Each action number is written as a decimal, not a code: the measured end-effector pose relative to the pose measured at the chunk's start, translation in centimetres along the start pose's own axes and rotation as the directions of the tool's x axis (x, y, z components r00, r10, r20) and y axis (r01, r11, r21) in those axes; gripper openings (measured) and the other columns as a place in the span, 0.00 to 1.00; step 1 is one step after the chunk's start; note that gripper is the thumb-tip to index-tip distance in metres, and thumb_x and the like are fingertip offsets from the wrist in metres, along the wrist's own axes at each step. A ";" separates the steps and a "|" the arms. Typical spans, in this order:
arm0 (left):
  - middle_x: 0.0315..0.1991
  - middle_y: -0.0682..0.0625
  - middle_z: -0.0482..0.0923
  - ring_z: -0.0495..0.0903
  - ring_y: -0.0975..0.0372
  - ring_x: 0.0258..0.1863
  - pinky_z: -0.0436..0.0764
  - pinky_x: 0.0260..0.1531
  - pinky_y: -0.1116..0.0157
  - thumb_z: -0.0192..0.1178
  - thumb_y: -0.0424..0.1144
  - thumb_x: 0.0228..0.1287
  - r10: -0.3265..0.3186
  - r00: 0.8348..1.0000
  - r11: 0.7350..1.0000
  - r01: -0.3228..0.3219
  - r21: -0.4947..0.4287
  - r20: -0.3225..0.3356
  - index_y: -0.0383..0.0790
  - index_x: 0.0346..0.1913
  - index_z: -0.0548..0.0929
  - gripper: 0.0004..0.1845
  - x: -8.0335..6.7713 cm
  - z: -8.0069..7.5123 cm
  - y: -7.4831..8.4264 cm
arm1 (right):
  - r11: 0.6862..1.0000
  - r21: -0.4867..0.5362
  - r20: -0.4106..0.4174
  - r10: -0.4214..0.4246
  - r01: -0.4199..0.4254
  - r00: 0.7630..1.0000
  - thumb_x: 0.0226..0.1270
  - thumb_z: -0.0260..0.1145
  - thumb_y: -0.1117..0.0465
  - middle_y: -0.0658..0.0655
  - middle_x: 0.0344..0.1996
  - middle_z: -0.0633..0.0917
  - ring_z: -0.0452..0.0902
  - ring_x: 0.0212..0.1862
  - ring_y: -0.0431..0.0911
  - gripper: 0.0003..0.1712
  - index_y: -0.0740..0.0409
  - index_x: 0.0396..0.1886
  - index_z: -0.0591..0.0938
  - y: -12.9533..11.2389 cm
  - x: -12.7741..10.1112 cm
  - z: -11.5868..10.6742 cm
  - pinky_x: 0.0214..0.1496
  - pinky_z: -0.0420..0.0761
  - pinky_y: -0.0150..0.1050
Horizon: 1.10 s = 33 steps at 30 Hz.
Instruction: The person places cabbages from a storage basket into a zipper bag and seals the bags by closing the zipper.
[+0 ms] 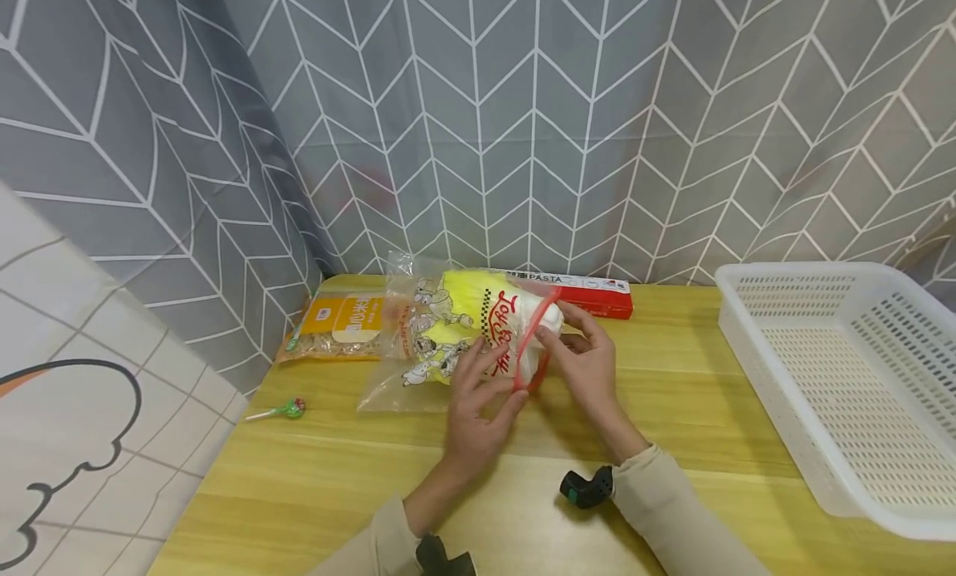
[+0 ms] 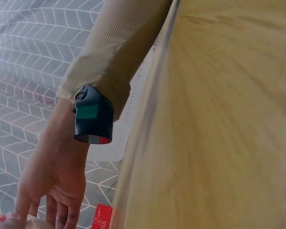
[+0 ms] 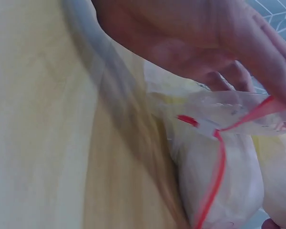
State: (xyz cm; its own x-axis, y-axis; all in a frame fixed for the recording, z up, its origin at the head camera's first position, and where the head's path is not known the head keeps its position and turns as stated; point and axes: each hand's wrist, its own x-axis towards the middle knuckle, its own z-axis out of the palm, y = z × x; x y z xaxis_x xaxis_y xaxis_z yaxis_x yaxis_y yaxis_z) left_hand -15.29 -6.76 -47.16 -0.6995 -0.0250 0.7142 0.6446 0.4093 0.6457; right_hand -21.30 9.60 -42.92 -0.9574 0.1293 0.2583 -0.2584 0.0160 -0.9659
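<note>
- Zip bag with red-rimmed mouth lies on the wooden table, a yellow snack packet inside.
- Left hand and right hand both pinch the mouth rim.
- Judged light, soft, slippery film; grip at the stiffer red seal.

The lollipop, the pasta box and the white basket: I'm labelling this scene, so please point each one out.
lollipop (image 1: 291,407), head view, on its green and red wrapped head.
pasta box (image 1: 597,294), head view, on its red front face.
white basket (image 1: 762,270), head view, on its far rim.
</note>
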 end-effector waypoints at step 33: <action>0.60 0.43 0.83 0.67 0.39 0.73 0.52 0.76 0.36 0.65 0.32 0.64 0.043 0.999 0.991 -0.044 0.123 0.015 0.43 0.45 0.88 0.08 0.1 -0.2 0.3 | 0.958 -0.149 0.196 0.272 -0.245 0.942 0.75 0.63 0.57 0.68 0.68 0.75 0.85 0.49 0.46 0.36 0.55 0.78 0.63 2.3 1.2 -4.2 0.42 0.85 0.30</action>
State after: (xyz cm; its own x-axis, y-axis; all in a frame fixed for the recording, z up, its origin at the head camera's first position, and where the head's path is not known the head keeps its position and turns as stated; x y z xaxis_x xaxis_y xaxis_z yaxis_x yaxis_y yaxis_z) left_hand -15.08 -6.86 -46.80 -0.6759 0.0064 0.7370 0.6320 0.5195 0.5751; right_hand -22.51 14.00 -44.92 -0.9975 -0.0686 -0.0154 0.0062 0.1319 -0.9912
